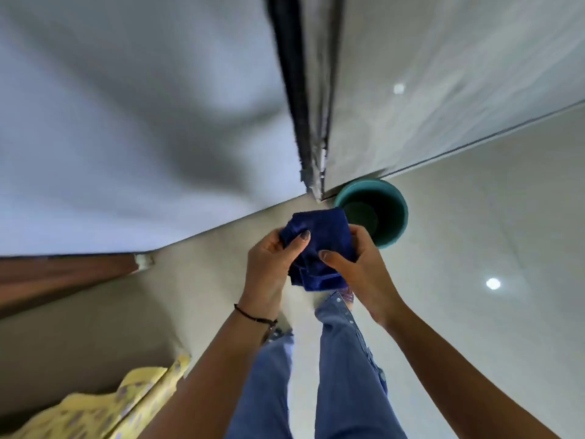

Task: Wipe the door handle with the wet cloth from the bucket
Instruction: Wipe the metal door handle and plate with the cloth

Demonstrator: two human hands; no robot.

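Note:
A dark blue cloth is bunched between both my hands, above the floor and in front of my legs. My left hand grips its left side with the thumb pressed on top. My right hand grips its right side, thumb across the fabric. A teal bucket stands on the floor just beyond the cloth, against the foot of the door. The dark vertical edge of the door rises straight ahead; no handle shows in this view.
White wall or door panels stand on both sides of the dark edge. A brown wooden piece lies low at the left. Yellow patterned fabric sits at the bottom left. The glossy tiled floor stretches to the right.

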